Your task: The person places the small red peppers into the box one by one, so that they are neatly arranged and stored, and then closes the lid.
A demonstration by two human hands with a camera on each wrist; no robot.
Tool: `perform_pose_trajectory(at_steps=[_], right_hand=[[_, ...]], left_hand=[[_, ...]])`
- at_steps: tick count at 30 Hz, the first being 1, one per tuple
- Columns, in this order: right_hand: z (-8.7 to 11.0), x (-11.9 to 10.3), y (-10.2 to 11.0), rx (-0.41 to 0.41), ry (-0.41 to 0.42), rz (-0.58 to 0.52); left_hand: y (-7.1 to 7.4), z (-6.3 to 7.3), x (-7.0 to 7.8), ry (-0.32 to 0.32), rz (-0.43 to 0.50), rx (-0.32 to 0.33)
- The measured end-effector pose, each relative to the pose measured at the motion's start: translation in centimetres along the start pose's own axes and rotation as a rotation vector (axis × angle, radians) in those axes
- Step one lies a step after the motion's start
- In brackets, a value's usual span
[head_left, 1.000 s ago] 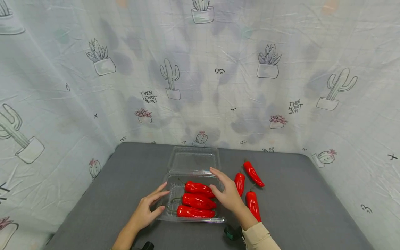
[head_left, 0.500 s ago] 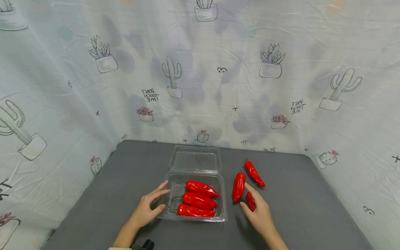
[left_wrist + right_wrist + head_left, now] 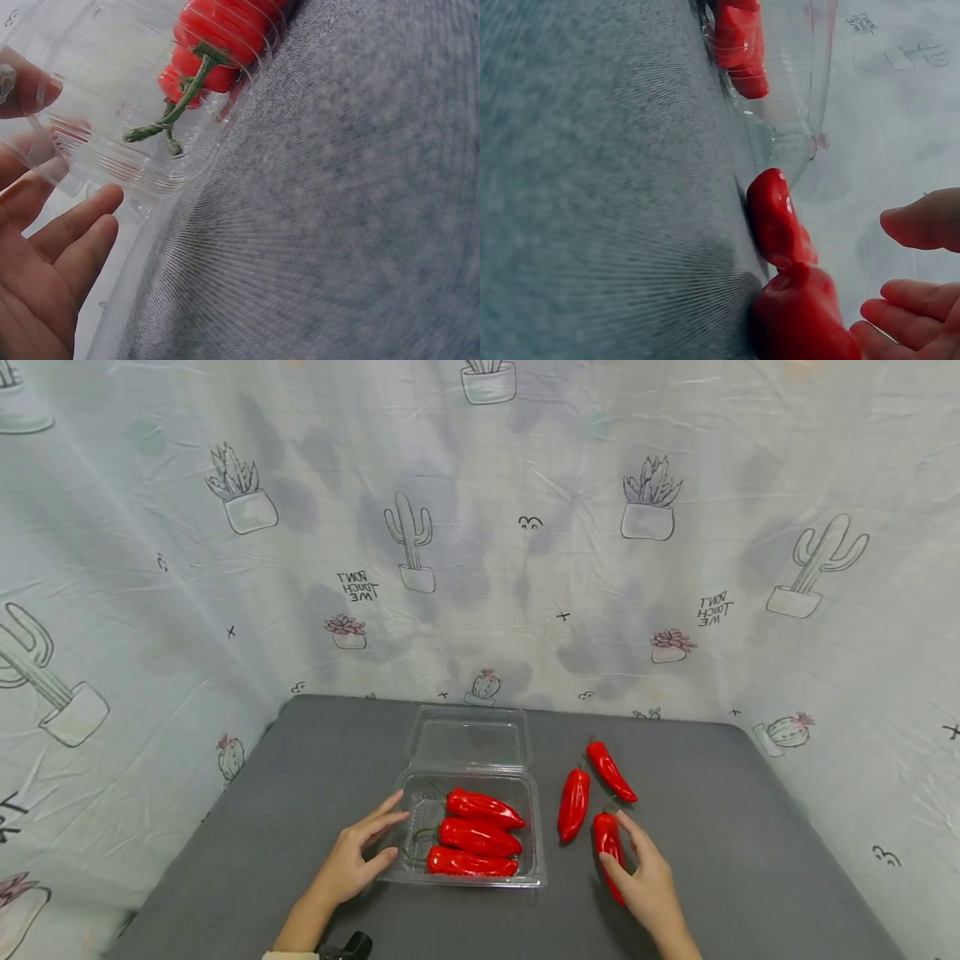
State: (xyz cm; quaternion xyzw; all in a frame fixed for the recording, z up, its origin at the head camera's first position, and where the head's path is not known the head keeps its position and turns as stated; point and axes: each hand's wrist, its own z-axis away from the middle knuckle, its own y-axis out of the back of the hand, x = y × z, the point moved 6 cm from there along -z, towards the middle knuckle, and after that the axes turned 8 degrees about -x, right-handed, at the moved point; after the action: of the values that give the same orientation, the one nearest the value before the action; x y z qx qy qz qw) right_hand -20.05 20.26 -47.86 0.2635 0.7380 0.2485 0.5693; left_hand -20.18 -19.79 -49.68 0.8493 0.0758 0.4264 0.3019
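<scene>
Three red chili peppers lie side by side in a clear plastic clamshell container, their green stems pointing left. My left hand rests at the container's left edge, fingers fairly straight, with the thumb nearer me. On the table to the right, my right hand is over the nearest loose red chili pepper, thumb on its left and fingers on its right. In the right wrist view, the thumb stands apart from that pepper, and the fingertips are right beside it.
Two more loose red chili peppers lie between the container and the table's right side. The container's clear lid lies folded back behind it. A patterned curtain surrounds the grey table.
My right hand has moved from above the container to the right, over the nearest loose pepper. The left hand has stayed at the container's left edge.
</scene>
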Motion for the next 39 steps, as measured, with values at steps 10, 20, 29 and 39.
perform_pose_trajectory(at_steps=[10,20,29,39], right_hand=[[0.4,0.7,-0.7,-0.025,-0.037,0.058],[0.7,0.8,-1.3,-0.037,0.009,0.1],[0.7,1.3,-1.6,-0.105,-0.054,0.072],[0.6,1.5,-1.4,-0.084,-0.083,0.098]], left_hand=[[0.1,0.0,0.1,0.013,0.017,0.005],[0.1,-0.1,0.0,0.018,0.02,-0.007],[0.2,-0.2,0.3,-0.025,0.014,0.01],[0.0,0.0,-0.1,0.007,0.033,-0.016]])
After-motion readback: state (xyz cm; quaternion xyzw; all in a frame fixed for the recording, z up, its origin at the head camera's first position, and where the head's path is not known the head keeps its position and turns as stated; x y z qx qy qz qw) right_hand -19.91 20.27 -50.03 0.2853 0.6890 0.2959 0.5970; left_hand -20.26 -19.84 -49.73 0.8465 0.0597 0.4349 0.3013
